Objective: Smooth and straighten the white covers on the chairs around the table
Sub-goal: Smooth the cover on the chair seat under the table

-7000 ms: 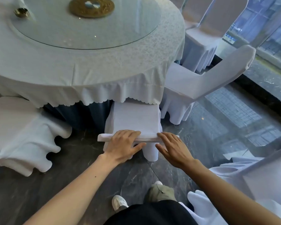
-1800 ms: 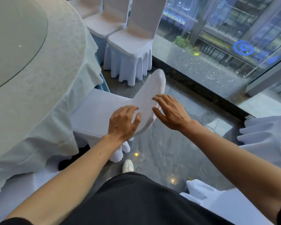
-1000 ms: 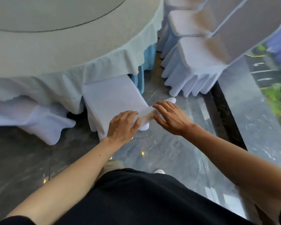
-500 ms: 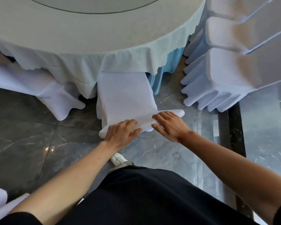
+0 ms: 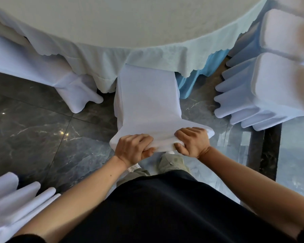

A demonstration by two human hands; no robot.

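Note:
A chair in a white cover [image 5: 147, 102] stands directly below me, its seat tucked under the round table [image 5: 130, 28]. My left hand [image 5: 132, 149] grips the top edge of the chair back on the left, fingers curled over the fabric and thumb beneath. My right hand [image 5: 193, 142] grips the same top edge on the right, knuckles up and fingers wrapped round the cover. The cloth between my hands lies taut and smooth.
Covered chairs stand to the left [image 5: 47, 74], to the right [image 5: 270, 88] and behind me at the lower left [image 5: 12, 199]. A pale tablecloth with a blue skirt [image 5: 200, 71] hangs over the table edge. The floor [image 5: 33, 134] is dark polished stone.
My hands lay with fingers flatter on the chair back; now both have curled round its top edge. The view has swung to look straight down at this chair.

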